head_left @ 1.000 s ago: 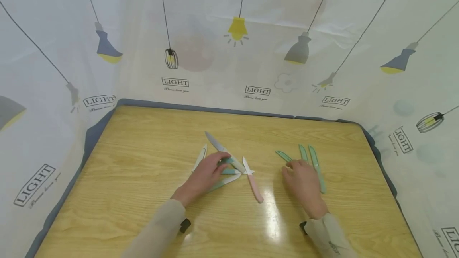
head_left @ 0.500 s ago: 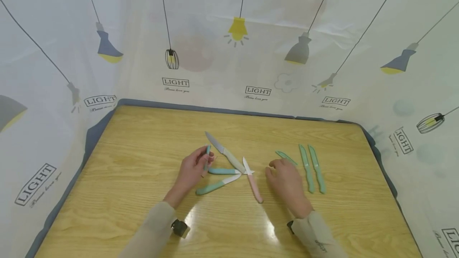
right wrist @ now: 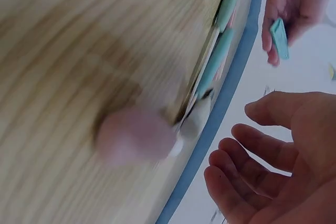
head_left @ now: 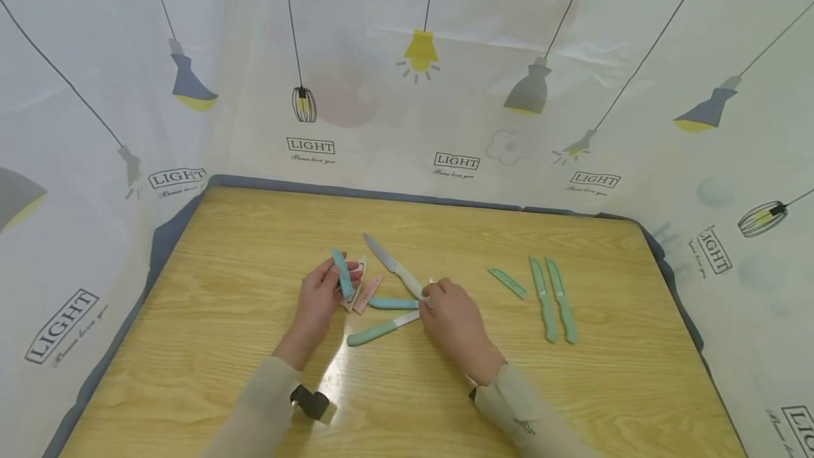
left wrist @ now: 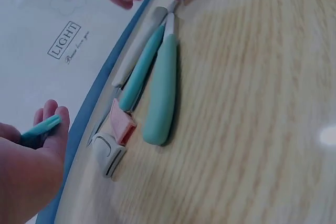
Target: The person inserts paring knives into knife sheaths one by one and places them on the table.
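My left hand [head_left: 316, 299] holds a blue knife sheath [head_left: 343, 274] between thumb and fingers, raised off the table. A pink sheath [head_left: 369, 294] and a white sheath [left wrist: 107, 153] lie beside that hand. My right hand [head_left: 456, 324] is over the spot where the knives meet; in the right wrist view its fingers [right wrist: 257, 161] are spread and hold nothing. Unsheathed there are a knife with a blue handle [head_left: 394, 304], one with a green handle [head_left: 372, 334] and one with a white handle [head_left: 407, 278]. A pink knife handle [right wrist: 135, 136] is mostly hidden by the right hand in the head view.
On the right lie two sheathed green knives, a nearer one [head_left: 545, 302] and an outer one [head_left: 562, 302], plus a loose green sheath [head_left: 507, 283]. The wooden table [head_left: 254, 232] is bordered by a lamp-printed white curtain [head_left: 381, 119].
My left hand has moved left with the blue sheath, which now stands upright in view; the pink sheath lies uncovered. My right hand has moved left from the green knives to the unsheathed ones.
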Demonstrator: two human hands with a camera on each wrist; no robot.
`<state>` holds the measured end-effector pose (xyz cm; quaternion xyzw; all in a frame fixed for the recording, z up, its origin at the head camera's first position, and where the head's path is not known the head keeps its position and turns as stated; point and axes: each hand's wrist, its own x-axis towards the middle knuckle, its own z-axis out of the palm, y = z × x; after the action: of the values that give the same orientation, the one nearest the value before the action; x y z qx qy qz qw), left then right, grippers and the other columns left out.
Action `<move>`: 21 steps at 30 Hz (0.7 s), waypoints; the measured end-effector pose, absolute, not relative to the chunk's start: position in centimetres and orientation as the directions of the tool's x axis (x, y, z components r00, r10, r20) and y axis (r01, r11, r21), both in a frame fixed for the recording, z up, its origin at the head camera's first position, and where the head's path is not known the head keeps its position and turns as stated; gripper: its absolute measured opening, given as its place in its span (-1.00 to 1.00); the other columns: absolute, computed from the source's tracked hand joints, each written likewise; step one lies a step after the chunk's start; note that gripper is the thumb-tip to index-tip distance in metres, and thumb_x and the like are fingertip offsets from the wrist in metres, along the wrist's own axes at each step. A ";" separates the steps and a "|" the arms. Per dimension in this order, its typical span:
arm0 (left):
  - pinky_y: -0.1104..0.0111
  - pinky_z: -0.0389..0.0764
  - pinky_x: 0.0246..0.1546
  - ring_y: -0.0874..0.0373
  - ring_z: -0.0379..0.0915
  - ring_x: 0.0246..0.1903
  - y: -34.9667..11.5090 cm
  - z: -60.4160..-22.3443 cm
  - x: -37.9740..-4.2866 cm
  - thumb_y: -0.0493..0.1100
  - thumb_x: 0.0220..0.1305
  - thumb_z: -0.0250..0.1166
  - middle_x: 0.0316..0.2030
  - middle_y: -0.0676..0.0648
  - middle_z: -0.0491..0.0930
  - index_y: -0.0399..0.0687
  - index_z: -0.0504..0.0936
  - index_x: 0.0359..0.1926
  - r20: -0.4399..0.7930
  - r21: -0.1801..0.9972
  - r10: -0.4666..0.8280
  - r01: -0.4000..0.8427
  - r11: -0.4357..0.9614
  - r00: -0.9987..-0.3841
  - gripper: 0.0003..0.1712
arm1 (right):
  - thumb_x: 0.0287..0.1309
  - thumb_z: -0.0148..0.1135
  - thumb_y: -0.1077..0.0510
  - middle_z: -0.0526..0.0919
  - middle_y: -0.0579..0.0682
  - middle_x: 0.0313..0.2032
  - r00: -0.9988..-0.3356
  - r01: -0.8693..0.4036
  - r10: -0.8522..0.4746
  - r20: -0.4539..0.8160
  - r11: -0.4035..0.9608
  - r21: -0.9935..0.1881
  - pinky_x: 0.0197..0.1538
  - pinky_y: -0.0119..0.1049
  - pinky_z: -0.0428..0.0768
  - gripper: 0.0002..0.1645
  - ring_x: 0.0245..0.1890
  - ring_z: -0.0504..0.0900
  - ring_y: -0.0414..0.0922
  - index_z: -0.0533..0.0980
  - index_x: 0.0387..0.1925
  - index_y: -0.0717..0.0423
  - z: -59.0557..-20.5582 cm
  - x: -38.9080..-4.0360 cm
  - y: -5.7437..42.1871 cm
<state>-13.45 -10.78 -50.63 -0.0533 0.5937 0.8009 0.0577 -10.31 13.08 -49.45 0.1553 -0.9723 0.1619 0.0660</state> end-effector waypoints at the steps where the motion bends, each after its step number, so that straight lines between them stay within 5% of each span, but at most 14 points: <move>1: 0.22 0.53 0.09 -0.13 0.46 0.08 -10.9 -50.5 -13.5 -0.24 0.56 -0.21 0.16 -0.44 0.39 -0.44 0.15 0.40 -0.180 0.931 0.020 -0.177 -0.319 -0.983 -0.49 | 0.19 0.21 0.12 0.55 -0.05 -0.31 -0.937 -0.341 -0.301 0.177 0.896 -0.285 -0.42 -0.35 0.54 -0.79 -0.39 0.49 -0.17 0.62 -0.19 0.12 -49.5 -10.4 12.5; 7: 0.25 0.51 0.12 -0.10 0.45 0.10 -11.4 -50.0 -13.7 -0.26 0.53 -0.10 0.21 -0.45 0.32 -0.45 0.12 0.41 -0.261 0.885 -0.009 -0.235 -0.402 -0.965 -0.46 | 0.19 0.19 0.16 0.57 -0.03 -0.31 -0.892 -0.448 -0.416 0.175 0.866 -0.221 -0.41 -0.35 0.56 -0.80 -0.41 0.49 -0.13 0.62 -0.19 0.14 -49.7 -11.1 9.6; 21: 0.29 0.56 0.06 -0.09 0.49 0.08 -12.1 -50.2 -13.5 -0.35 0.48 -0.08 0.14 -0.43 0.42 -0.47 0.21 0.36 -0.269 0.914 -0.069 -0.231 -0.333 -0.961 -0.51 | 0.25 0.19 0.21 0.53 -0.04 -0.36 -0.822 -0.566 -0.562 0.092 0.823 -0.035 -0.55 -0.43 0.44 -0.91 -0.48 0.39 -0.19 0.60 -0.25 0.10 -50.2 -12.1 7.2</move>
<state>-13.51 -12.12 -50.22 -0.1306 0.5752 0.8060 0.0504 -12.14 7.19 -50.18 0.2956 -0.9540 0.0302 0.0388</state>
